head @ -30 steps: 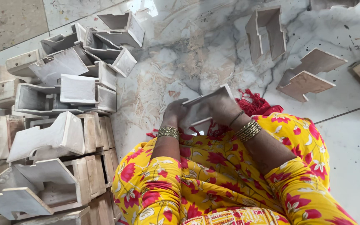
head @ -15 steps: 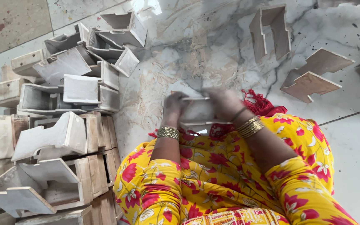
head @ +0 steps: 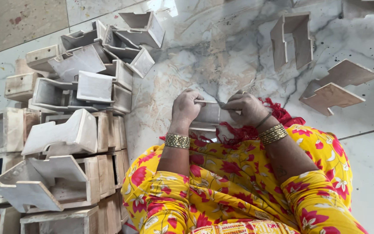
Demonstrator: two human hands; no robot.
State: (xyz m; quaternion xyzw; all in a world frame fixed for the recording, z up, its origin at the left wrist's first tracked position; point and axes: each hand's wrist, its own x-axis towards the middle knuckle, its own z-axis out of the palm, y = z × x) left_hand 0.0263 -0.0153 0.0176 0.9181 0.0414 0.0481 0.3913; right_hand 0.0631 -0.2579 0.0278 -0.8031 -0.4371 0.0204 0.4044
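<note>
We hold a pale wooden piece (head: 208, 115) low over the marble floor (head: 221, 52), just above our lap. Our left hand (head: 186, 107) clamps its left end, fingers curled together; our right hand (head: 246, 108) grips the right end. A stack of similar pieces (head: 78, 108) sits to our left.

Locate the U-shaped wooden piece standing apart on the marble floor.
The U-shaped wooden piece stands upper right in the head view, beyond the right hand, left of two flat notched boards.
</note>
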